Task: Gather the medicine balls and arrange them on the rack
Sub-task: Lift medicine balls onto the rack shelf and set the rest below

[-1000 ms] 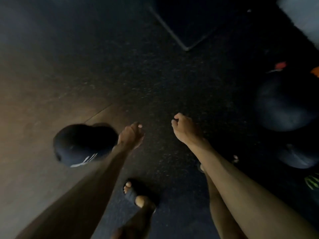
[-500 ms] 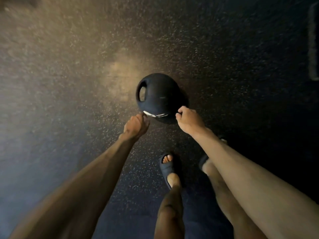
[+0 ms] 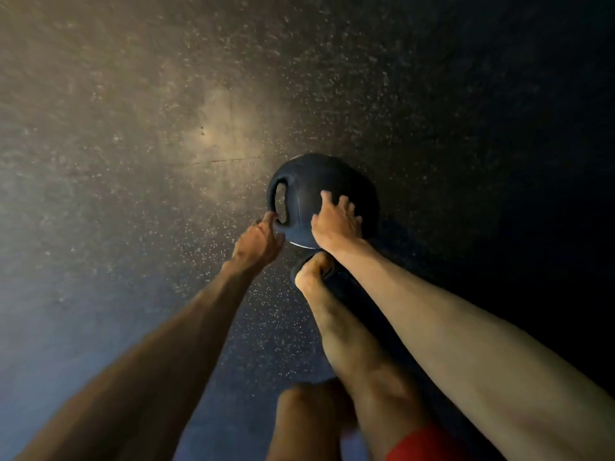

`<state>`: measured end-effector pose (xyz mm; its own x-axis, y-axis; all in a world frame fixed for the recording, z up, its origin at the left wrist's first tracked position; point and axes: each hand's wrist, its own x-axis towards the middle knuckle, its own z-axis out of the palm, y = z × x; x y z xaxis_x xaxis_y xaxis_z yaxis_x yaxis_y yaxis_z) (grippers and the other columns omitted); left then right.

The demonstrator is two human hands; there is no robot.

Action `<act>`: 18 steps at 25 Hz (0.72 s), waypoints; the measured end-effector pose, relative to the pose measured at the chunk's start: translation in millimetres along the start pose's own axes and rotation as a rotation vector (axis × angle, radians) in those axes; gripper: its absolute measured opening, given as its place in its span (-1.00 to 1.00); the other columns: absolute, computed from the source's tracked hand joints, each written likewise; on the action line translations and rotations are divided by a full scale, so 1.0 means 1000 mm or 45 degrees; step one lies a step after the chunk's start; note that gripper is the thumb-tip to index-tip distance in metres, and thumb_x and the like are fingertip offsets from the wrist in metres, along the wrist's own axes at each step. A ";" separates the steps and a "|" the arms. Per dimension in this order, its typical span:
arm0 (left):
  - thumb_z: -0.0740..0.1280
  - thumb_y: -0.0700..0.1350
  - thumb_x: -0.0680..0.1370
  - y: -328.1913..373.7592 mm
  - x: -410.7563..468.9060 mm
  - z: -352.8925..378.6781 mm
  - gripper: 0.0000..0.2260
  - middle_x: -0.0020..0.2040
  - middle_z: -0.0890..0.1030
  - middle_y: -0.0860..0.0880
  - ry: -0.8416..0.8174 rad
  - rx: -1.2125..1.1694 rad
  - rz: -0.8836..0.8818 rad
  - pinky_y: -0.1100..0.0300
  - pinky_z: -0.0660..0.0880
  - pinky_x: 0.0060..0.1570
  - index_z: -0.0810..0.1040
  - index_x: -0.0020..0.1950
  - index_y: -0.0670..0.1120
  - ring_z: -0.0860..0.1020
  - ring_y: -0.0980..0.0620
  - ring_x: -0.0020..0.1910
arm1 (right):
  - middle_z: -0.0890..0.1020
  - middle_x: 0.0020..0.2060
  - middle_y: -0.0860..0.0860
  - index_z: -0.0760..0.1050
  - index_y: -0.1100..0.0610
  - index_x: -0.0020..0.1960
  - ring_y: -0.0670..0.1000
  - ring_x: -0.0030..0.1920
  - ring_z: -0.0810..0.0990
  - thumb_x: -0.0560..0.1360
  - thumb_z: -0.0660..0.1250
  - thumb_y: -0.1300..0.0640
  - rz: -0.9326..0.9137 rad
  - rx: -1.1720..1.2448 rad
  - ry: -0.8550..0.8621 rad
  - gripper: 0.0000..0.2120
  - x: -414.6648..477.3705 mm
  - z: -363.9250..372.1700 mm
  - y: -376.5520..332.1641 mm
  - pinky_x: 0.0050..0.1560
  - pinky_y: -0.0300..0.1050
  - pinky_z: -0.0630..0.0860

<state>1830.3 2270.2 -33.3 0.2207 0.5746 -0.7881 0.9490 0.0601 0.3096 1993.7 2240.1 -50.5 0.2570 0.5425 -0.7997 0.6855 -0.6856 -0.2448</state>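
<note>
1. Head view, change. Both hands have closed in on the medicine ball [image 3: 309,194] since half a second ago, when they hung just short of its near side. A foot in a dark sandal [image 3: 311,272] has also stepped up just beside it.
2. Head view, task object. The medicine ball is dark and round and rests on the floor [image 3: 133,128], right of centre in the picture. A loop handle [image 3: 273,197] is moulded into its left side. A pale line shows along its near lower edge.
3. Head view, left hand [image 3: 258,242]. It reaches the lower end of the loop handle, with a fingertip touching the handle. Whether its grip has clenched round the handle cannot be told from this angle.
4. Head view, right hand [image 3: 336,226]. It lies over the top and near side of the ball, with the fingers spread and pressed to the surface. The grip is released and wraps nothing.
5. Head view, surroundings. The floor is dark speckled rubber, lit warm at upper left and nearly black at right. A thin seam [image 3: 226,160] runs across it left of the ball. Red shorts [image 3: 422,442] show at the bottom edge above the forward leg.
</note>
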 end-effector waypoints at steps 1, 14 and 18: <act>0.20 -0.07 0.67 0.006 0.014 -0.008 -0.53 0.33 0.51 -0.29 -0.024 0.020 0.031 -0.18 0.51 0.20 0.21 0.55 -0.11 0.55 -0.30 0.21 | 0.06 0.58 0.23 -0.03 -0.09 0.60 0.34 0.52 0.14 0.62 0.20 -0.02 0.064 0.038 -0.041 -0.36 0.009 0.001 -0.003 0.41 0.42 0.23; 0.24 0.03 0.65 0.056 0.132 -0.056 -0.32 0.64 -0.13 -0.18 -0.604 0.968 0.600 -0.24 0.17 0.49 -0.14 0.62 0.23 0.01 -0.27 0.59 | -0.21 0.61 0.11 -0.21 -0.18 0.60 0.27 0.59 -0.04 0.62 0.24 0.01 0.515 0.589 0.088 -0.23 0.040 0.066 -0.018 0.45 0.32 0.20; 0.28 0.02 0.63 0.058 0.161 -0.063 -0.21 0.61 -0.27 -0.21 -0.741 1.255 0.790 -0.34 0.00 0.51 -0.29 0.58 0.25 -0.17 -0.26 0.60 | -0.09 0.62 0.17 -0.19 -0.25 0.59 0.24 0.59 0.05 0.62 0.18 -0.11 0.848 0.915 0.364 -0.30 0.049 0.084 -0.043 0.48 0.31 0.20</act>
<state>1906.1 2417.7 -108.4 0.5085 -0.1610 -0.8459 0.3640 -0.8501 0.3806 1919.5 2255.5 -125.2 0.6543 -0.0243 -0.7558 -0.2028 -0.9685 -0.1444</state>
